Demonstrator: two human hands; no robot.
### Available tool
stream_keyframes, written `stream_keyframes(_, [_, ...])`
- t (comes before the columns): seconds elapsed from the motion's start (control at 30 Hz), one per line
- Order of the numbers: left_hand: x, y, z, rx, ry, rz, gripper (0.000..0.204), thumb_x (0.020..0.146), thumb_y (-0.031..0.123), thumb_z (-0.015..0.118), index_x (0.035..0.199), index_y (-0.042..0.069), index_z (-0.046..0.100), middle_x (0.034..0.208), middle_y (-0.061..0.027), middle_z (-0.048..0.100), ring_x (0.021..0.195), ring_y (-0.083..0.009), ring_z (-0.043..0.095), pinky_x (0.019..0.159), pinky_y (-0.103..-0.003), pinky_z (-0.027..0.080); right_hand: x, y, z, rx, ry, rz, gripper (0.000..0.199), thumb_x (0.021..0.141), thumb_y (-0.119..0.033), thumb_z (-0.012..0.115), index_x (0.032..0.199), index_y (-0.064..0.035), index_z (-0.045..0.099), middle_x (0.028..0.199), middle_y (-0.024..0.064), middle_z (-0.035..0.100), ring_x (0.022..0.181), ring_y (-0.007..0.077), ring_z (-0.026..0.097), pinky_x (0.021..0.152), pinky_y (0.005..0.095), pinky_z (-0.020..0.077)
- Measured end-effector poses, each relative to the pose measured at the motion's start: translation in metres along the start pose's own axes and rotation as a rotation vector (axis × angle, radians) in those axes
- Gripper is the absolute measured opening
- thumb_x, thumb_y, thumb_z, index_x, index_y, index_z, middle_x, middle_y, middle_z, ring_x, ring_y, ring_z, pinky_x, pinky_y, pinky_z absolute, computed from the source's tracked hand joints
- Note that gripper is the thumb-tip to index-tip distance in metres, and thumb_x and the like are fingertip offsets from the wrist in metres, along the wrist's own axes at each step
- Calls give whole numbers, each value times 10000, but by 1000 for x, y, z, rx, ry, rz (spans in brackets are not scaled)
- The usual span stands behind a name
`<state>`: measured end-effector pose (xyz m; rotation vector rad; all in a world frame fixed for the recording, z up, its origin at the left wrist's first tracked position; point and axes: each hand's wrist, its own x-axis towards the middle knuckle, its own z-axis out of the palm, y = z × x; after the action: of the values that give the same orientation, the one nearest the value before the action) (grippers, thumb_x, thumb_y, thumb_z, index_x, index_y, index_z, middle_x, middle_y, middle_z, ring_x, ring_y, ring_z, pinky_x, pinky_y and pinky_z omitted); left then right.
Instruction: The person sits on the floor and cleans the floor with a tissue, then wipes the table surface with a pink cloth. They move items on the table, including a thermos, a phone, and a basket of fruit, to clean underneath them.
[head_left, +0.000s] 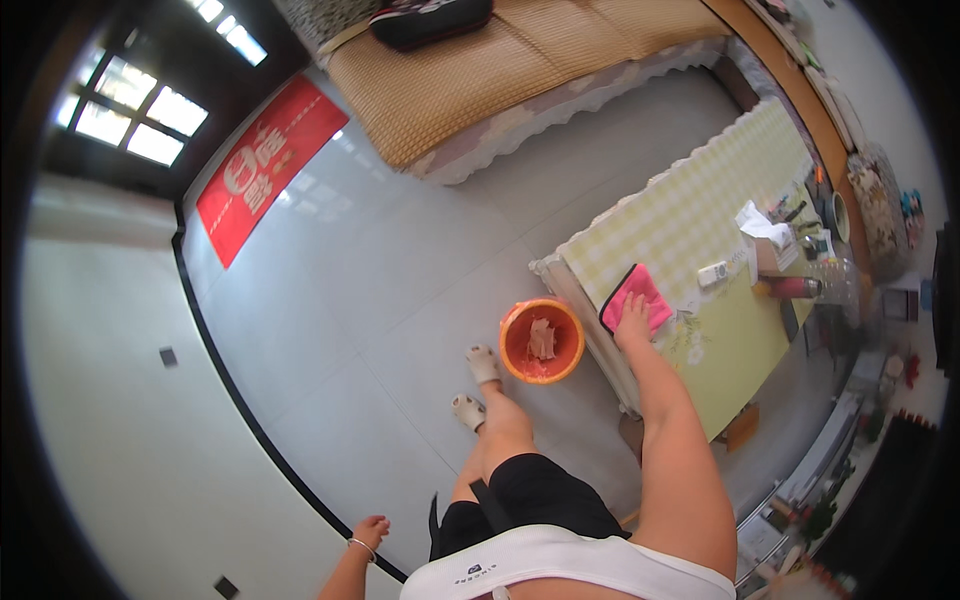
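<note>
My right hand (633,322) rests on a pink cloth (650,290) with a dark edge, its fingers pressed onto the fabric. The cloth lies at the near left edge of a table covered by a yellow-green checked tablecloth (640,235). Away from the table, my left hand (374,530) hangs at the lower left, a bracelet round its wrist. Its fingers are loosely bent and apart, and nothing shows in them. On the floor beside the table stands an orange bin (512,362) with crumpled paper (541,340) inside.
A white remote-like object (713,274), white tissue (762,226), a dark red bottle (795,287) and a clear plastic container (835,283) sit farther along the table. A mat-covered couch (520,70) stands at the back. A red doormat (268,165) lies by the door.
</note>
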<state>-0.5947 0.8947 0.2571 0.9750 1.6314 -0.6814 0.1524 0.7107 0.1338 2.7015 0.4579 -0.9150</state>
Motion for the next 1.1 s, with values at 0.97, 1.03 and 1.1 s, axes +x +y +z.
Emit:
stream_keyframes(0.97, [8,479,-139,537,-148,80,413,944,221,660,1270,-24,593,1103,-153,708,994,-272,697,871,-402,564,89,-73,-47,235,308,233,617,925,-123,524,1512,-243,375,1556,120,327,1366,385,372,931,567,517])
stream_keyframes(1.03, [60,430,-217,709,-146,100,380,930,266,653,1206,5,654,1128,-143,712,1078,-247,672,935,-373,533,44,-113,-65,348,142,224,612,926,-145,541,1509,-241,382,1567,115,292,1366,409,357,933,582,513])
stream_keyframes(1.1, [104,451,-234,1098,-207,159,360,905,290,660,1172,50,684,1136,-144,710,1087,-251,669,943,-373,528,57,-105,-62,394,171,282,607,930,-134,532,1509,-239,382,1570,110,282,1369,404,349,934,588,511])
